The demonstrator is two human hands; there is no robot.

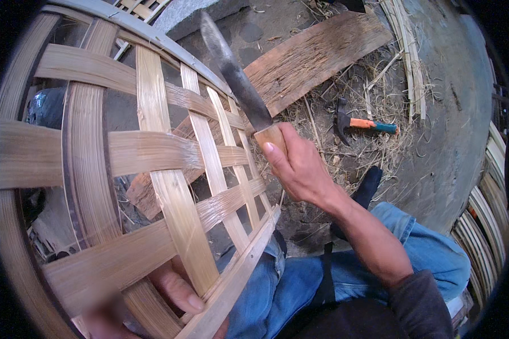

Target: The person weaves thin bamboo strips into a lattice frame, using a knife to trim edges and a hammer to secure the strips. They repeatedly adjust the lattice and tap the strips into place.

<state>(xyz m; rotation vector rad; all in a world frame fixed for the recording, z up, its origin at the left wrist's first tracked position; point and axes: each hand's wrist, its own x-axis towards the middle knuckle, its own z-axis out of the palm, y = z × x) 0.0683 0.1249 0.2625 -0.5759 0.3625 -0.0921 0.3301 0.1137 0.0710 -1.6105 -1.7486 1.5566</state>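
Note:
My right hand (300,166) is closed round the wooden handle of a knife (234,76), whose long dark blade points up and away. Beside the blade stands a woven bamboo panel (178,200), tilted across the left half of the view. Its wide flat strips cross over and under inside a thin wooden frame. Low on the panel, my left hand (178,288) grips the near frame edge. One digit shows through a gap in the weave, and the strips hide most of that hand.
A rough wooden plank (322,59) lies on the ground beyond the knife. Right of it, a claw hammer (367,124) with an orange and green handle rests among shavings. Thin strips (407,56) lie at the far right, and bundled strips (483,226) sit at the right edge.

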